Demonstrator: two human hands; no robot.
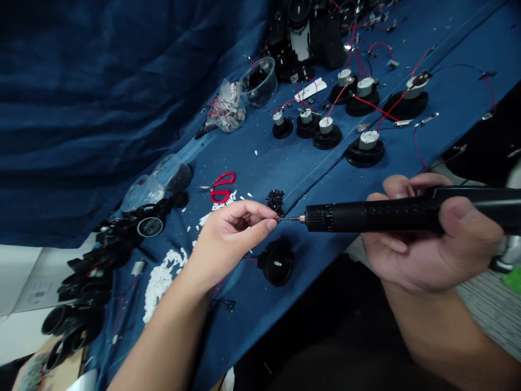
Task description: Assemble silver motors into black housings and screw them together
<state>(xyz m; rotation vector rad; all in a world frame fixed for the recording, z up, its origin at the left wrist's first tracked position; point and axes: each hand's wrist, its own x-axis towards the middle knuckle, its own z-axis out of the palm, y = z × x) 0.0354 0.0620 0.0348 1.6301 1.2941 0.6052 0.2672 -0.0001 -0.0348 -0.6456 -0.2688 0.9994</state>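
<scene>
My right hand (427,239) is wrapped round a black electric screwdriver (366,216), held level with its thin bit pointing left. At the bit's tip, the thumb and forefinger of my left hand (240,231) pinch together. A tiny dark piece, probably a screw, may sit between them, but it is too small to make out. Just behind the fingertips lies a small heap of black screws (275,200). Below the bit, on the blue cloth (252,304), rests a round black part (278,263) with a red wire beside it.
Red-handled scissors (221,187) and scattered white bits (163,279) lie to the left. Several black bases with grey motors (368,140) and red wires stand at the back right. Clear plastic tubs (260,81) and a bag of wires (228,108) sit behind. Black housings (87,282) crowd the left edge.
</scene>
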